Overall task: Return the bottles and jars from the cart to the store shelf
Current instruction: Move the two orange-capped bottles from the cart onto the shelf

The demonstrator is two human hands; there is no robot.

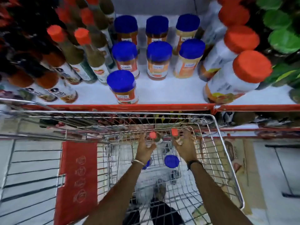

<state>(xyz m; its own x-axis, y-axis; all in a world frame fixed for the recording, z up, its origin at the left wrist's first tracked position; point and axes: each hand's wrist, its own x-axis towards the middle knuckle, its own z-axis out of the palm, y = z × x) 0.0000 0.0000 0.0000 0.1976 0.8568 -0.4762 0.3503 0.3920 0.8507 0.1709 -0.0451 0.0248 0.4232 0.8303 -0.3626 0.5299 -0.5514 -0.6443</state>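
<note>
Both my hands reach down into the wire cart (225,143). My left hand (145,147) is wrapped around a red-capped bottle (153,135) at the cart's far end. My right hand (185,146) grips a second red-capped bottle (174,132) beside it. A blue-lidded jar (171,161) stands in the cart between my wrists, and another blue lid (146,164) peeks out under my left wrist. On the white shelf (168,93) above stand several blue-lidded jars (121,85), with open room at the front middle.
Red-capped sauce bottles (84,51) fill the shelf's left side, and large red-lidded white jars (240,73) lean at the right. Green-lidded jars (284,39) sit far right. The shelf's red front edge (146,107) runs just beyond the cart. A red cart flap (78,176) lies left.
</note>
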